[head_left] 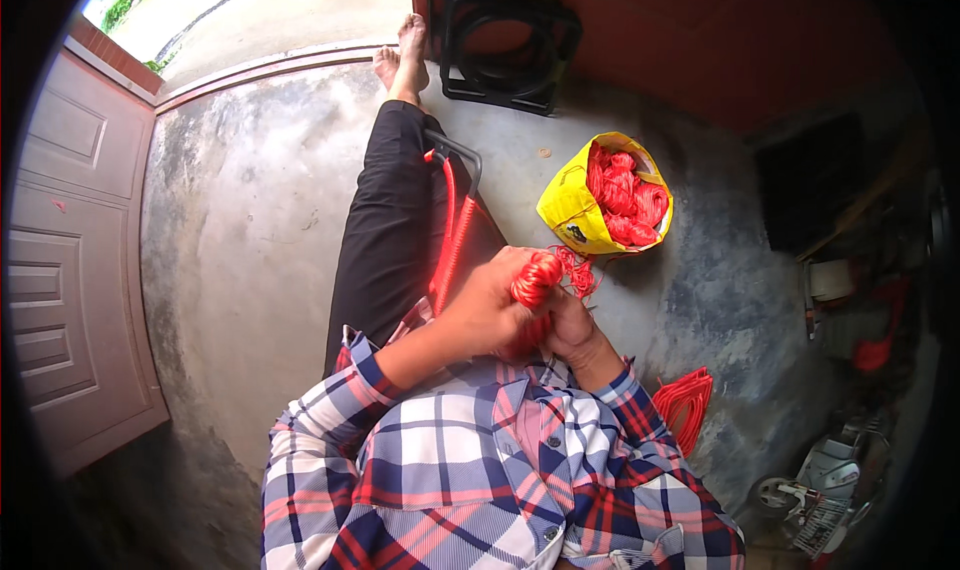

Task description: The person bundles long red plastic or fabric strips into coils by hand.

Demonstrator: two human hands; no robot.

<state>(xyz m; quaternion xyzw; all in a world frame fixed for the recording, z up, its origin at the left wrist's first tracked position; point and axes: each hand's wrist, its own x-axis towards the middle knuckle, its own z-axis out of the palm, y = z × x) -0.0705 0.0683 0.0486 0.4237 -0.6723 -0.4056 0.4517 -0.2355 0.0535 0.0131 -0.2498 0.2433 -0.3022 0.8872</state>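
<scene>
A bundle of shiny red cord (537, 279) sticks up out of my closed left hand (490, 305), in front of my waist. My right hand (572, 322) is closed against its lower part, with its fingers partly hidden. Loose red strands (577, 270) hang just beyond the right hand. Over my lap stands a bent grey metal bar (470, 158). Red cord (458, 242) runs in a tight coil along a length close to my left hand.
A yellow bag (570, 205) full of red cord hanks stands on the concrete floor (250, 220), ahead to the right. Another red hank (684, 408) lies by my right elbow. A black frame (505, 45) rests near my bare feet. A pale door (80, 250) is at left, a wheeled thing (825, 485) at lower right.
</scene>
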